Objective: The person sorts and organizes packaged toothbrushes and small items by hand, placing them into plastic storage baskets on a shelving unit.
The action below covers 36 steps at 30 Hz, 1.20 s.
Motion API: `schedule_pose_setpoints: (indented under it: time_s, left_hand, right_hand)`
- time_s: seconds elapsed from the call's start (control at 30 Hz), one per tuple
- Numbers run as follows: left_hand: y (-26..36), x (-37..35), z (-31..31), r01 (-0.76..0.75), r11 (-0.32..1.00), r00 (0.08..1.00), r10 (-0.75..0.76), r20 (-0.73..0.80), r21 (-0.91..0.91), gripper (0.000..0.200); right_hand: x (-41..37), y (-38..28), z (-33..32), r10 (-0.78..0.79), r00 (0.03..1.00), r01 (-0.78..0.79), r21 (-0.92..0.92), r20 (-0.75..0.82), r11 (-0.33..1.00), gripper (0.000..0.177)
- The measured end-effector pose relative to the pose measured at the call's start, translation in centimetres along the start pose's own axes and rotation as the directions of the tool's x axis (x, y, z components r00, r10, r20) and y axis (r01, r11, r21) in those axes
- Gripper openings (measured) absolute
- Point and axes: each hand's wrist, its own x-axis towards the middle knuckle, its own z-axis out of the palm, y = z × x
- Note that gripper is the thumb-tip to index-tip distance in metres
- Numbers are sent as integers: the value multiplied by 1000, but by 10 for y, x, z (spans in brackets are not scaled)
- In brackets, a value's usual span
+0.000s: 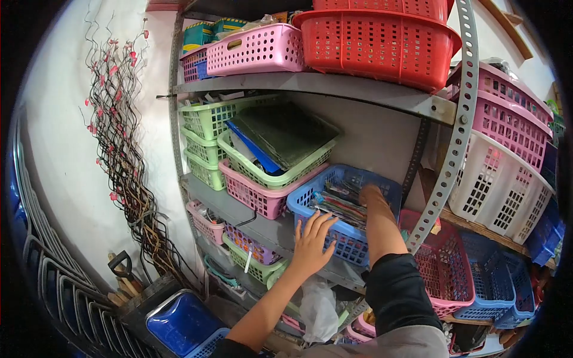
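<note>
A blue plastic basket (pixel 349 241) stands on the middle metal shelf, holding several thin packaged items (pixel 343 207). My left hand (pixel 313 243) is at the basket's front left rim, its fingers spread and nothing held. My right hand (pixel 371 196) reaches down into the basket among the packets; its fingers are hidden. Left of the blue basket, a pink basket (pixel 256 200) carries a light green basket (pixel 239 160), with dark and blue folders (pixel 286 134) lying on top.
Red baskets (pixel 382 51) and a pink basket (pixel 256 51) sit on the shelf above. A perforated metal post (pixel 456 146) rises right of my right arm. More baskets (pixel 444 268) stand at the right. Folded chairs (pixel 65 262) line the left.
</note>
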Motion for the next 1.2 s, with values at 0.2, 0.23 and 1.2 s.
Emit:
schedule_pose_setpoints:
  time_s: [0.2,0.23,1.2]
  left_hand:
    - [2,-2,-1,5,1000,1000,-5,19,20,56]
    - [2,-2,-2,5,1000,1000,-5,26,15,57]
    - [-60,-369,-154,611,743,763,-645,-46,-272,43]
  right_hand:
    - [-20,-26,-1,353,914,-351,47,-200,935,52]
    - [-36,-30,-5,343,916,-342,42,-206,939,52]
    - [-378,-259,369,-835,117,979,-80,-538,189,27]
